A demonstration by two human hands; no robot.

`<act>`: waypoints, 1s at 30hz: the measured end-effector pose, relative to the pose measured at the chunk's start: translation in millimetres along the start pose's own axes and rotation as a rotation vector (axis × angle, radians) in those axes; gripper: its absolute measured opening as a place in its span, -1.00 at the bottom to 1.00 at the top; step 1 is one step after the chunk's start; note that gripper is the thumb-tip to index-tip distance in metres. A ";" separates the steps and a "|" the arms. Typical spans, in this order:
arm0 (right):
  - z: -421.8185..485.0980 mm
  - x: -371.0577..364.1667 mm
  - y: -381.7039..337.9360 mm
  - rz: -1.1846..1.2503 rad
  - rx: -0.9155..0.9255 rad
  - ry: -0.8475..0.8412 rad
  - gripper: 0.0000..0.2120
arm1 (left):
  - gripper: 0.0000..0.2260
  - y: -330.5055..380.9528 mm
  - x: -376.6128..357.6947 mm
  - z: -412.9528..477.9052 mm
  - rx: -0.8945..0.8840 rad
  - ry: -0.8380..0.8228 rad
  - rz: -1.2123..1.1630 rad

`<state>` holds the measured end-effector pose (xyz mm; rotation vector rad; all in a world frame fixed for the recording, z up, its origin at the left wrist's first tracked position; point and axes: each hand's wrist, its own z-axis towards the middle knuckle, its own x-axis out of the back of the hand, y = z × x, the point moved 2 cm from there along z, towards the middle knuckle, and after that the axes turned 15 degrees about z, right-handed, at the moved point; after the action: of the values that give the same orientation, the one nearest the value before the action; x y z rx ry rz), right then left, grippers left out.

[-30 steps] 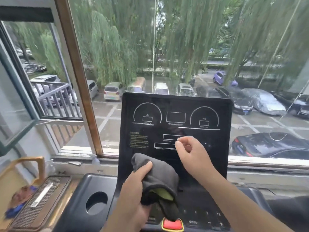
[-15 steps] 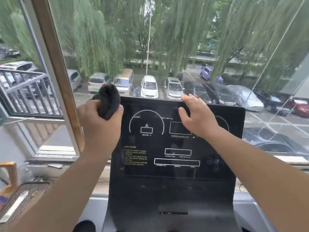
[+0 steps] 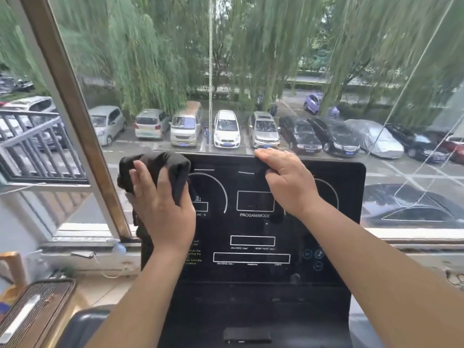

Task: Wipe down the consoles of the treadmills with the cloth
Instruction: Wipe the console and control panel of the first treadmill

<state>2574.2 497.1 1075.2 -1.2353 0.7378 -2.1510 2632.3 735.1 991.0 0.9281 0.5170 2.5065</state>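
Observation:
The black treadmill console (image 3: 253, 247) stands upright in front of me, with white dials and boxes printed on its dark panel. My left hand (image 3: 160, 209) grips a bunched dark cloth (image 3: 170, 167) and holds it against the console's upper left corner. My right hand (image 3: 283, 182) holds the console's top edge near the middle, fingers curled over the rim and thumb on the front face.
A large window with a brown frame post (image 3: 82, 136) stands just behind the console, showing a car park and willows. A ribbed brown box (image 3: 32, 312) sits at the lower left. The window sill (image 3: 85, 234) runs behind the console.
My left hand has shifted the cloth right onto the console's upper left corner. My right hand has slid up to the top edge. The view has moved closer to the panel.

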 end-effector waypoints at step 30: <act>-4.4 -6.2 -4.8 -0.065 0.059 -0.001 -0.47 | -0.49 -33.9 17.0 -10.3 -0.544 -0.177 0.046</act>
<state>2572.1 505.6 1073.1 -1.2452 0.6371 -2.2084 2622.2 770.3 976.6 0.9278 -0.2389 2.3786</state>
